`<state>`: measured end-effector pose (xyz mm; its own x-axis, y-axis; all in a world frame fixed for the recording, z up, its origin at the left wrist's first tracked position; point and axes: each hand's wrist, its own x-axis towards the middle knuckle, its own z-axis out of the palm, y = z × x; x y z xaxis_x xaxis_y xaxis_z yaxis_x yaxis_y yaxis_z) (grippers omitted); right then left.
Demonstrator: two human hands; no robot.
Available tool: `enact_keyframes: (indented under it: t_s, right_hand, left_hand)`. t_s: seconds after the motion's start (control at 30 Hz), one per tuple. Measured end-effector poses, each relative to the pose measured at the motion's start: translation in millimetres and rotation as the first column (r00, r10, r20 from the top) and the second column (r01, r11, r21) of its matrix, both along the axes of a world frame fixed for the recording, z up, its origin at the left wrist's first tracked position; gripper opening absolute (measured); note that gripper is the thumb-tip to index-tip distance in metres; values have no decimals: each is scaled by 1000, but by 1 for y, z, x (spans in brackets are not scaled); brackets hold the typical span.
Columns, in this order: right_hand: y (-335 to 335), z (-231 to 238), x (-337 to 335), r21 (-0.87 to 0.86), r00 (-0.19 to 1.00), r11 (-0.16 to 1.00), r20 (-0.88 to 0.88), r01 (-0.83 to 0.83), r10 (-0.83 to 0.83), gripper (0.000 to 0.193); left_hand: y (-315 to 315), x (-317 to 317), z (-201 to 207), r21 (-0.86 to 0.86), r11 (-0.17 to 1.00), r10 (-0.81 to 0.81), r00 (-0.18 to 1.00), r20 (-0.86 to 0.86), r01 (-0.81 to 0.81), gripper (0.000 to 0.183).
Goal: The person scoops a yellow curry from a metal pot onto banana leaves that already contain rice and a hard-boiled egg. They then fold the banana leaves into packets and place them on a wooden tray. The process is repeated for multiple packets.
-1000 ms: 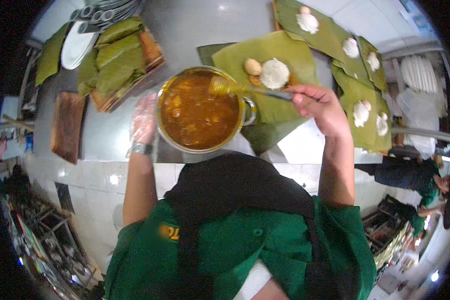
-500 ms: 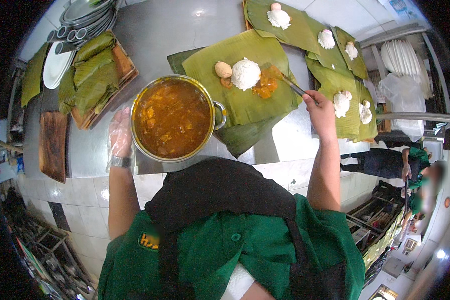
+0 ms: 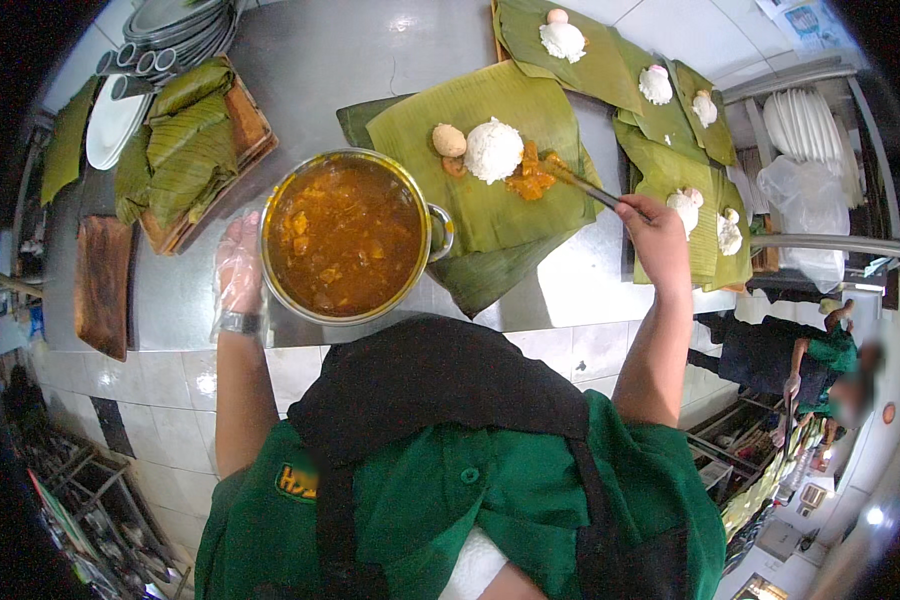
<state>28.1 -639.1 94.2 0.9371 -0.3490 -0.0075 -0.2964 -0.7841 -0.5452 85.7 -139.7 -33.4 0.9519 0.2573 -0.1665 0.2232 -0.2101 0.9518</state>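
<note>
My right hand (image 3: 658,235), bare, is closed round the handle of a metal serving spoon (image 3: 598,192). The spoon's sauce-coated end touches the orange-brown stew (image 3: 530,180) on a banana leaf (image 3: 490,225). Beside that stew sit a mound of white rice (image 3: 493,150) and a brownish egg (image 3: 449,140). A steel pot (image 3: 342,320) of chunky stew (image 3: 345,235) stands on the near side of the table. My left hand (image 3: 238,265), in a clear plastic glove, lies along the pot's left side with its fingers stretched out. Whether it touches the pot is unclear.
Several banana leaves (image 3: 595,75) with rice and egg lie at the back right. Folded leaf parcels (image 3: 190,145) sit on a wooden board at left, near stacked pans (image 3: 175,45) and white plates (image 3: 115,125). Another wooden board (image 3: 103,285) lies nearer. People (image 3: 800,365) stand far right.
My right hand has moved slightly right and nearer me, and the spoon lies at a lower slant against the stew. The left hand stays by the pot. A person at far right has shifted.
</note>
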Motion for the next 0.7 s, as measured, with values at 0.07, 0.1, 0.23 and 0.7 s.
enact_keyframes:
  t_s: [0.07, 0.1, 0.23, 0.7]
  right_hand:
    - [4, -3, 0, -50, 999, 998, -13, -38, 38, 26]
    - [5, -3, 0, -83, 1000, 996, -19, -19, 18, 26]
    - [7, 2, -1, -104, 999, 994, -24, 29, -32, 25]
    - [22, -7, 0, -251, 995, 964, 24, -86, 95, 25]
  left_hand:
    - [-1, -1, 3, 1, 1000, -1, 1000, -12, 1, 53]
    - [-2, -1, 4, 14, 1000, 6, 1000, -6, -6, 51]
    - [-3, -1, 6, 75, 997, 7, 1000, 10, -7, 51]
    - [4, 2, -8, 44, 999, 11, 1000, 28, -12, 56]
